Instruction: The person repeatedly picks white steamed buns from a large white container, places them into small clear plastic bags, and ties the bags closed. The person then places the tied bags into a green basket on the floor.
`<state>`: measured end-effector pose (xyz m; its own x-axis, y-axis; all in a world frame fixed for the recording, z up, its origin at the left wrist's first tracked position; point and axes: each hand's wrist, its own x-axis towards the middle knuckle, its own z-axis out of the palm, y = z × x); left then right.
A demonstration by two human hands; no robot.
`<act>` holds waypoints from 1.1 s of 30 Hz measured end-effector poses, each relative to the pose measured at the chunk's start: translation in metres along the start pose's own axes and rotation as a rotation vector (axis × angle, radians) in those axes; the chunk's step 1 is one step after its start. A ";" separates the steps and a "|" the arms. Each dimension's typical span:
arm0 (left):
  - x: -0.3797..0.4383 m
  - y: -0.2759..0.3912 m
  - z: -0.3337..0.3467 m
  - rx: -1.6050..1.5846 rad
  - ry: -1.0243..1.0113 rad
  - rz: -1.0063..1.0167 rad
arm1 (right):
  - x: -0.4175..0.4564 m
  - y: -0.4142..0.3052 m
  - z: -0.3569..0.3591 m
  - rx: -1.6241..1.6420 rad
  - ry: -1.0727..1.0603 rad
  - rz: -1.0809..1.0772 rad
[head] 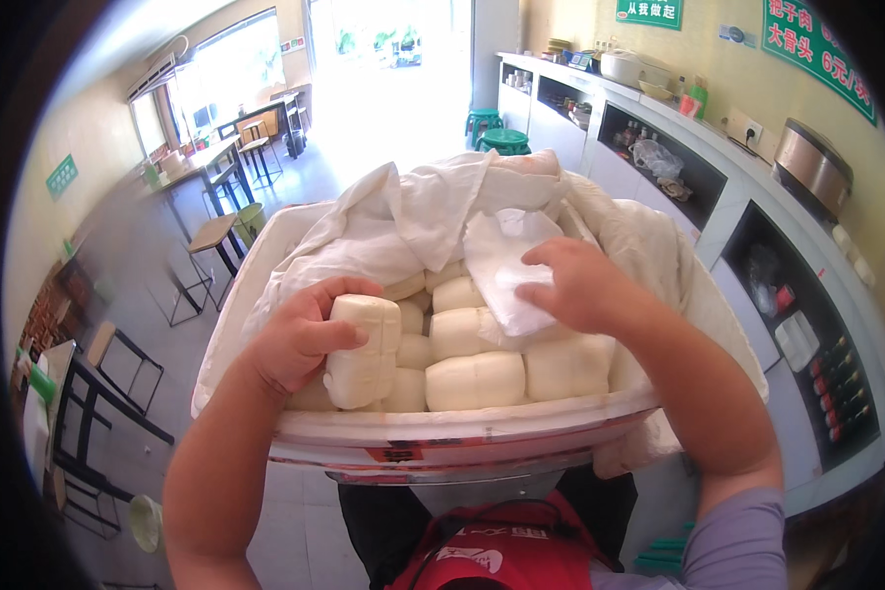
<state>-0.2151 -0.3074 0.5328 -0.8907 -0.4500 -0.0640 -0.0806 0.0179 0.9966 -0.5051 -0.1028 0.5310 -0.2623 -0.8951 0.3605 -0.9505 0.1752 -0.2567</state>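
Observation:
My left hand (302, 335) grips a pale steamed bun (365, 350) from its left side, thumb across the front. It is held above a white foam box (472, 422) packed with more steamed buns (476, 381) in rows. My right hand (579, 284) is over a thin white plastic bag (512, 313) lying on the buns. Its thumb and forefinger are apart at the bag's surface; the other fingers are mostly hidden. White cloth (435, 214) is folded back over the far side of the box and hides the buns beneath it.
Along the right runs a white counter (605, 88) with open shelves, bearing a rice cooker (811, 166). Green stools (503, 140) stand by the bright doorway. To the left are tables and wooden-topped stools (212, 231), with a bin (249, 223) beside them.

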 end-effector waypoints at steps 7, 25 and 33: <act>-0.008 0.005 0.059 1.288 0.011 0.254 | -0.006 0.011 0.010 0.029 -0.210 -0.031; 0.081 0.001 0.126 1.279 -0.113 0.387 | -0.028 -0.002 -0.025 0.445 0.133 0.263; 0.084 -0.002 0.138 1.368 -0.201 0.272 | -0.026 0.022 -0.119 0.935 0.889 0.086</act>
<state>-0.3510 -0.2219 0.5187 -0.9870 -0.1605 -0.0027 -0.1591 0.9761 0.1477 -0.5390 -0.0266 0.6224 -0.6795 -0.2540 0.6883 -0.5432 -0.4564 -0.7047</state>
